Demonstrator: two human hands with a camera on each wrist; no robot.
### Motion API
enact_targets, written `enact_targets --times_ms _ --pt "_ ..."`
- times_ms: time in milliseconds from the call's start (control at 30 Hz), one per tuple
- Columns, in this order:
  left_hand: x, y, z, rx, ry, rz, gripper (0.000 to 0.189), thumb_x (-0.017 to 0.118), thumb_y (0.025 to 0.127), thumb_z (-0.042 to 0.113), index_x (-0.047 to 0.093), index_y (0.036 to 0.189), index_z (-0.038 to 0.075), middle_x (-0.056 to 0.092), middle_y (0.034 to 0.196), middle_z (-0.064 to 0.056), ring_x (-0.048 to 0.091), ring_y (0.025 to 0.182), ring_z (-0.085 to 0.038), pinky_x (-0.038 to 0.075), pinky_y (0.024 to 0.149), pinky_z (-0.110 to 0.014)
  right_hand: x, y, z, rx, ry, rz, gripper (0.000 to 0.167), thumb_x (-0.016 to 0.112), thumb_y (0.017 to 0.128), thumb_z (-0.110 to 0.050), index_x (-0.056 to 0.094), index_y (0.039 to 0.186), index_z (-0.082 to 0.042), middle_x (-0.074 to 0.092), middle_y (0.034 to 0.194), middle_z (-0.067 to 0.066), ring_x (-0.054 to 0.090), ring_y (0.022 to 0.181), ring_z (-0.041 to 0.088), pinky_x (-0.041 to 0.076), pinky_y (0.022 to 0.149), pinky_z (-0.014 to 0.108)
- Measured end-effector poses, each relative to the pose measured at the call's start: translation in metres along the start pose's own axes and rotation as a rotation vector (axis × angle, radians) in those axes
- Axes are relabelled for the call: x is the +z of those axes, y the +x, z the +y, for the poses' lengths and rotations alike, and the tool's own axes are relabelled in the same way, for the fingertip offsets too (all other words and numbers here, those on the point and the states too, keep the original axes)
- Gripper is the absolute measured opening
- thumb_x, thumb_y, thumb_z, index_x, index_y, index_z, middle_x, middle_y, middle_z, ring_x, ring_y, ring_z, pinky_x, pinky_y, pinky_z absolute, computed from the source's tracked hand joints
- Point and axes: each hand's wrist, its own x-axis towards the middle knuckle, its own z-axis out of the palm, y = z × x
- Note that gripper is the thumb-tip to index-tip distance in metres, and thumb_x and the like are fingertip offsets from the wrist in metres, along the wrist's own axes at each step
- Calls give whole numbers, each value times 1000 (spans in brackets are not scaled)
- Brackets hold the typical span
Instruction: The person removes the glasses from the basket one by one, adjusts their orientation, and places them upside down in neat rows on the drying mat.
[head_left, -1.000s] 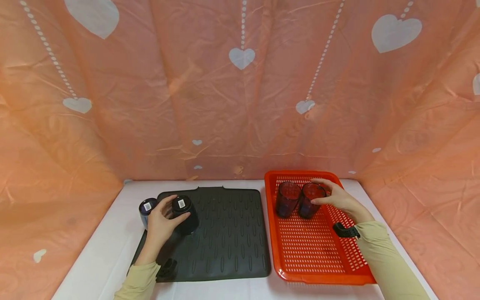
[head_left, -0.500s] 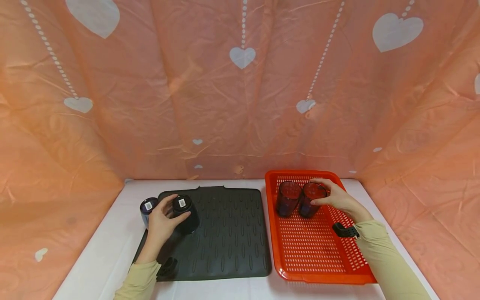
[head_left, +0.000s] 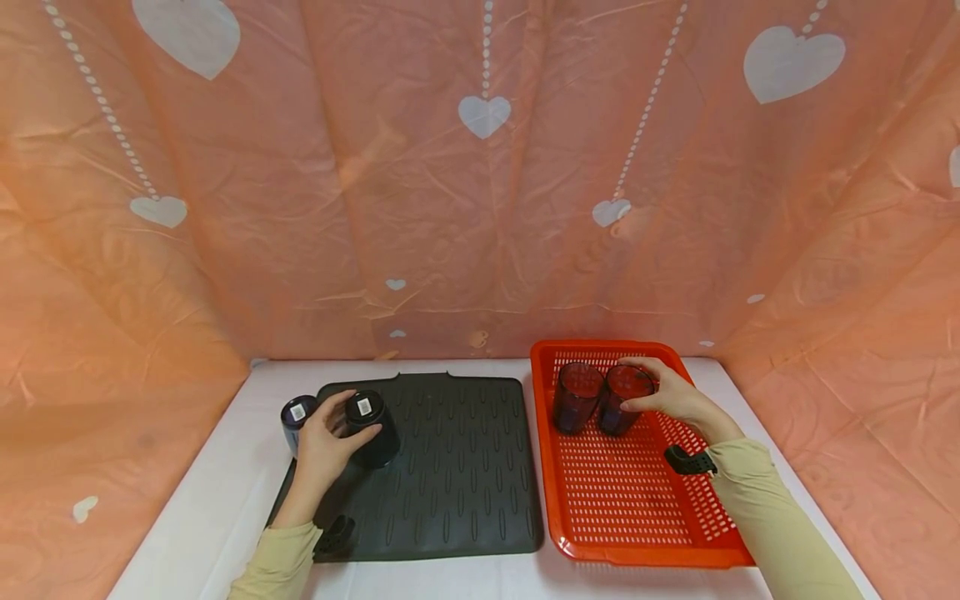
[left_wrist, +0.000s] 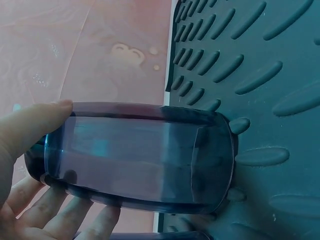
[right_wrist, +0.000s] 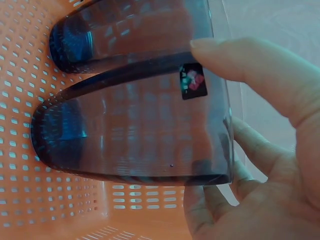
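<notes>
My left hand [head_left: 318, 450] grips a dark tinted drinking glass [head_left: 380, 442] that stands upside down on the black ribbed mat [head_left: 457, 475], its base with a white sticker facing up. Thumb and fingers wrap the base end of this glass [left_wrist: 135, 155] in the left wrist view. A second inverted glass [head_left: 292, 433] stands left of it, partly behind the hand. Inside the red basket [head_left: 558, 533], my right hand [head_left: 678, 404] holds an upright tinted glass [head_left: 617, 419] near its rim. That glass [right_wrist: 130, 135] bears a small dark label. Another upright glass [head_left: 573, 408] stands just left of it.
The basket has perforated walls and floor and stands right of the mat on a white-covered table [head_left: 225, 492]. A pink-orange curtain [head_left: 420, 208] with white hearts hangs behind and along both sides. Black bands are on both wrists.
</notes>
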Motion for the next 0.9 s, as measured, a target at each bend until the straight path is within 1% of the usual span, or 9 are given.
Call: enact_targets --times_ms 100,200,400,633,800,900 --pt "0 0 -1 4 -2 5 68 83 73 5 50 133 1 52 131 -24 50 121 -40 43 97 -52 1 0 1 -1 5 -2 72 79 75 1 42 137 6 45 129 29 48 110 45 49 80 24" --pt "0 -1 -2 11 -2 8 68 83 73 4 50 132 1 53 130 -24 50 120 -40 43 97 -52 1 0 0 -7 0 -1 72 79 74 1 43 136 6 47 127 30 49 109 44 50 81 27" --pt "0 -1 -3 19 -6 16 68 83 72 4 50 132 0 53 130 -24 51 120 -40 43 96 -52 2 -2 0 -22 -20 -6 72 78 75 1 40 136 7 44 127 30 48 110 45 50 85 37" --pt "0 0 -4 -1 -28 5 68 83 72 4 51 132 1 53 131 -23 50 121 -38 43 97 -51 2 -5 -1 29 -34 -9 78 80 75 -2 36 140 3 42 127 30 47 111 43 48 86 35" --pt "0 0 -5 -5 -33 3 68 83 73 5 51 133 2 52 131 -23 50 121 -38 42 98 -51 3 -6 -1 32 -19 -2 83 79 75 0 30 142 4 45 126 31 49 112 43 49 83 31" --pt "0 1 -5 -9 -32 1 68 83 73 6 50 133 2 52 132 -23 49 121 -39 42 98 -51 3 -6 1 28 11 -1 83 78 75 3 29 141 7 47 125 32 48 112 43 49 84 29"
